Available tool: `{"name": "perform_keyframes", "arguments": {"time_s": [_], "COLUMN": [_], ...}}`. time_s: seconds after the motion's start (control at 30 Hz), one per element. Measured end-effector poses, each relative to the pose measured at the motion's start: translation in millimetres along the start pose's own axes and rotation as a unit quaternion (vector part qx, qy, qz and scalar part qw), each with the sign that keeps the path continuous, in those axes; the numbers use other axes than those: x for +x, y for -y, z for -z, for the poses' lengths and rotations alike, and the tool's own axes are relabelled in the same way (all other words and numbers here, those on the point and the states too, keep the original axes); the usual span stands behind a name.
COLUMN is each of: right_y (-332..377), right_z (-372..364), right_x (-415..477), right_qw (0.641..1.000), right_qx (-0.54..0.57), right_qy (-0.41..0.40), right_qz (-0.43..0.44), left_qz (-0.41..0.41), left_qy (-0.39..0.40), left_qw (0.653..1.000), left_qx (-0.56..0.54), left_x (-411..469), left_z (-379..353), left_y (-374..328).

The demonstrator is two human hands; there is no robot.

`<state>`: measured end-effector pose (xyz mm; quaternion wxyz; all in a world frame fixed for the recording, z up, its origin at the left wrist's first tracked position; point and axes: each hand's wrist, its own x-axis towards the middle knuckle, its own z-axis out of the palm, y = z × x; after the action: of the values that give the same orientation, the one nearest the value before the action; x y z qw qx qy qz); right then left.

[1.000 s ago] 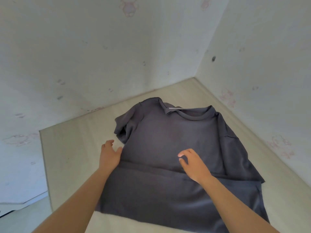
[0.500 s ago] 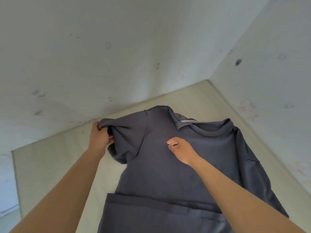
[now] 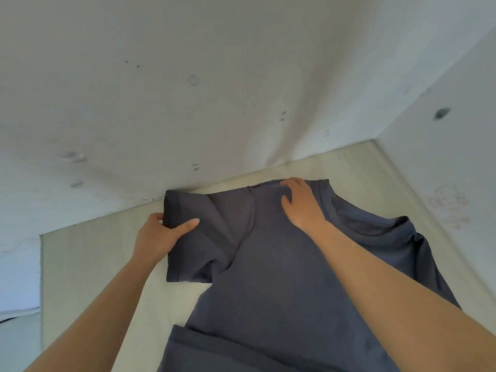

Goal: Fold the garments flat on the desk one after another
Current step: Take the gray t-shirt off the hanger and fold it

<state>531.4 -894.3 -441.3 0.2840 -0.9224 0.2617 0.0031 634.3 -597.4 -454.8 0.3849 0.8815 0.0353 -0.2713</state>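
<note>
Two pale walls meet in a corner at the far right: the far wall (image 3: pixel 214 89) runs along the tabletop's far edge, and the right wall (image 3: pixel 456 135) closes its right side. The light tabletop (image 3: pixel 88 264) shows its left edge as a straight line, with a lower floor beyond it. A wide bare strip lies between that edge and the cloth. Another bare patch fills the far right corner, and only a thin strip stays open along the far wall.

A dark grey shirt (image 3: pixel 268 277) lies on the tabletop from the near edge of view to close by the far wall. It covers the middle and right. Its bottom part is folded up, and that fold's edge (image 3: pixel 214 334) runs across the near cloth. The shirt's right side drapes in loose creases toward the right wall.

The left sleeve (image 3: pixel 193 251) is spread out to the left. Its far corner sits just beside the far wall, and its near hem lies flat on the tabletop. The neckline (image 3: pixel 326 194) curves off to the right.

The left hand (image 3: pixel 158 237) pinches the sleeve's left edge, thumb on top and fingers tucked under the cloth. The right hand (image 3: pixel 303 205) rests palm down on the left shoulder beside the neckline. Its thumb is held apart and its fingers are loosely bent, their tips at the cloth's far edge.
</note>
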Motion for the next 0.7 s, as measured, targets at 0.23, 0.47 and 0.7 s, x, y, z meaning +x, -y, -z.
{"name": "perform_keyframes", "arguments": {"time_s": [0.23,0.47,0.7], "right_y": [78,127,151], "right_z": [-39,-81,-96], "right_x": [-38,-74,-62], "right_qw": [0.980,0.946,0.962], "right_qx": [0.158,0.193,0.161], "right_qy": [0.111,0.262,0.203], "right_qz": [0.047,0.020,-0.092], "left_qz": [-0.111,-0.092,-0.010], "left_qy": [-0.002,0.103,0.042], "left_qw": [0.988,0.979,0.999], "left_qx": [0.107,-0.148,-0.030], "left_x": [0,-24,-72], "left_z": [11,22,35], "left_y": [-7,-41,52]}}
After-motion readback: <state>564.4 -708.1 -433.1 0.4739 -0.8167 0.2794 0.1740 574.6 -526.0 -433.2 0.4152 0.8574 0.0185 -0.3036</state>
